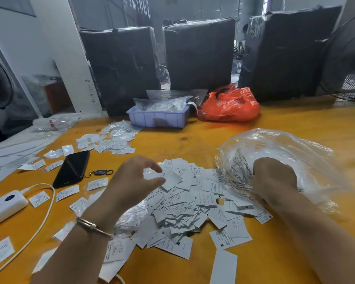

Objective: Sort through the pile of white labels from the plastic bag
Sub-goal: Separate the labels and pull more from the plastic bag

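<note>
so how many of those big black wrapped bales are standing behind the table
3: left bale, middle bale and right bale, in a row at the table's far edge. More may be hidden.

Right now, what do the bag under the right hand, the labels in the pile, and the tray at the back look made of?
Clear plastic bag: thin glossy film, crinkled, see-through, with black print. Pile of white labels: matte white, flat with crisp edges and printed size letters; paper or woven fabric, cannot tell which. Lavender tray: rigid moulded plastic, ribbed wall, dull sheen. The right hand grips the bag's film.
</note>
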Demonstrator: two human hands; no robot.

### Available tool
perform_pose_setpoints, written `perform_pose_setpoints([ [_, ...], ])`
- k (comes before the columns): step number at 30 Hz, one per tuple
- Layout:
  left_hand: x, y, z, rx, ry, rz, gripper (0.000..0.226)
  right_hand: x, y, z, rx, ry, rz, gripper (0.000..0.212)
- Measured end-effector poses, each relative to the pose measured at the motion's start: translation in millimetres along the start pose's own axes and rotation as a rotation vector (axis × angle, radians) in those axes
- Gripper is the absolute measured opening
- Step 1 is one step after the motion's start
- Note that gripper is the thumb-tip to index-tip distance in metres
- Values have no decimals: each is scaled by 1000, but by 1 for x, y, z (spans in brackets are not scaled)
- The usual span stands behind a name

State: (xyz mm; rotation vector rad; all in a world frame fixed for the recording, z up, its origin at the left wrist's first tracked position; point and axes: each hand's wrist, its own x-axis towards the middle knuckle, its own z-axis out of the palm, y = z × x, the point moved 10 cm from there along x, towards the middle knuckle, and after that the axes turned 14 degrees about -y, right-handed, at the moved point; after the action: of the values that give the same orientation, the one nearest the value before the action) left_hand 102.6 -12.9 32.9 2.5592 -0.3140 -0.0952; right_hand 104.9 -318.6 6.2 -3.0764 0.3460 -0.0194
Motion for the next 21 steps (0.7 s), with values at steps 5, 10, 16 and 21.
perform_pose_setpoints([
  [5,9,19,34,-21,-85,77,13,1,2,-8,90,107,-42,19],
  [10,4,24,49,-76,-11,182,6,-2,4,-19,342,271,-126,21],
  [16,-4,30,51,-126,24,259,5,-9,-4,-26,588,250,-263,19],
  [21,-7,28,47,-243,45,253,7,-29,-32,-42,1023,186,-576,23],
])
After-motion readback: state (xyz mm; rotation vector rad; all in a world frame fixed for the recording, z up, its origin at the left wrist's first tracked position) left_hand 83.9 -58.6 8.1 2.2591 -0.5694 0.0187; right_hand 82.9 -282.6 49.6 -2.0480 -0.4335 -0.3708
